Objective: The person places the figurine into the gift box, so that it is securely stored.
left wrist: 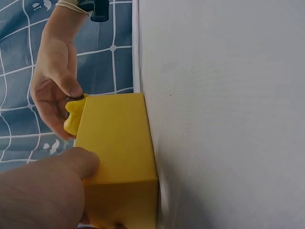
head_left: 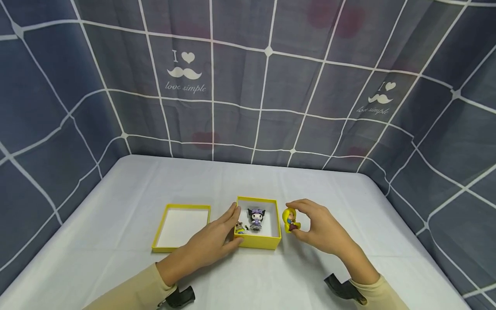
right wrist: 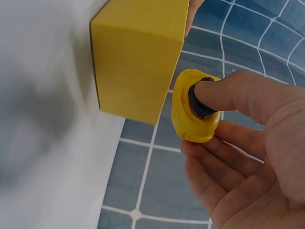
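Note:
My right hand pinches a small figurine with long yellow hair between thumb and fingers, just right of a yellow box. From the right wrist view, the thumb presses the figurine's dark base. My left hand grips the left end of the box, its thumb at the front wall and fingers toward the back corner. Inside the open box stands a black-and-purple hooded figurine. A second small figurine is in the front left corner, partly hidden by the left hand.
Left of the box lies a yellow-rimmed lid, its white inside facing up, partly behind the left forearm. A white cloth covers the table. Grey-blue checked curtains hang behind and on both sides.

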A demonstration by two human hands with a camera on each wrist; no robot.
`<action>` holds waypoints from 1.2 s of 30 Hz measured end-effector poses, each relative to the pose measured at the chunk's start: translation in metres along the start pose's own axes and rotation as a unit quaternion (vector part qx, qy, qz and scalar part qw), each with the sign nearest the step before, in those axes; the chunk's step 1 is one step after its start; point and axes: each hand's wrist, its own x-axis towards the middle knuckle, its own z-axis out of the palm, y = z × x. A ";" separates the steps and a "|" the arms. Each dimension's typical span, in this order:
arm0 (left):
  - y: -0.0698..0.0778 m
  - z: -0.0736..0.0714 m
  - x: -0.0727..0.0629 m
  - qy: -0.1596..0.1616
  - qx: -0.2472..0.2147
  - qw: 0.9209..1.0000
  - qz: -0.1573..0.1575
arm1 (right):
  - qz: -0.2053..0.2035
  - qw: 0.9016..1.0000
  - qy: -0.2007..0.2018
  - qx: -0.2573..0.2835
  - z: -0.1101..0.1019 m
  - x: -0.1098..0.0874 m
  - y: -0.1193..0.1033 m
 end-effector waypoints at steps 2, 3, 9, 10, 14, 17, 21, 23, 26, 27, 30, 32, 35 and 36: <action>0.000 0.000 0.000 0.001 0.000 1.000 0.001 | -0.004 1.000 -0.002 0.003 0.001 0.002 -0.003; -0.001 0.000 0.000 0.001 0.001 1.000 0.001 | -0.005 1.000 -0.004 0.005 0.002 0.003 -0.005; -0.001 -0.001 -0.001 0.001 0.003 1.000 0.000 | -0.017 1.000 -0.009 0.012 0.009 0.009 -0.011; -0.001 -0.001 -0.001 0.001 0.003 1.000 -0.001 | -0.018 1.000 -0.009 0.013 0.010 0.011 -0.012; -0.001 -0.001 0.000 0.002 0.004 1.000 -0.003 | -0.025 1.000 -0.011 0.016 0.014 0.015 -0.015; -0.001 -0.001 0.000 0.001 0.004 1.000 -0.007 | -0.030 0.999 -0.015 0.020 0.018 0.018 -0.017; 0.000 -0.001 0.000 -0.001 0.007 1.000 -0.008 | -0.029 0.999 -0.027 0.026 0.023 0.021 -0.018; 0.000 0.000 -0.001 -0.004 0.007 1.000 -0.008 | -0.022 0.999 -0.036 0.029 0.026 0.022 -0.018; 0.000 0.001 -0.001 -0.006 0.005 1.000 -0.005 | -0.014 0.998 -0.045 0.031 0.029 0.021 -0.018; -0.001 0.001 -0.001 -0.006 0.005 1.000 -0.005 | -0.013 0.998 -0.047 0.032 0.030 0.021 -0.018; 0.000 0.001 -0.001 -0.007 0.008 1.000 -0.004 | -0.012 0.998 -0.048 0.037 0.032 0.022 -0.017; 0.000 0.000 -0.001 -0.006 0.010 1.000 -0.005 | -0.008 0.998 -0.050 0.041 0.032 0.025 -0.017; 0.000 0.000 -0.001 -0.001 0.015 1.000 -0.005 | -0.003 0.997 -0.058 0.046 0.032 0.028 -0.017; -0.001 0.000 -0.001 0.002 0.015 1.000 -0.004 | -0.002 0.997 -0.062 0.047 0.032 0.030 -0.017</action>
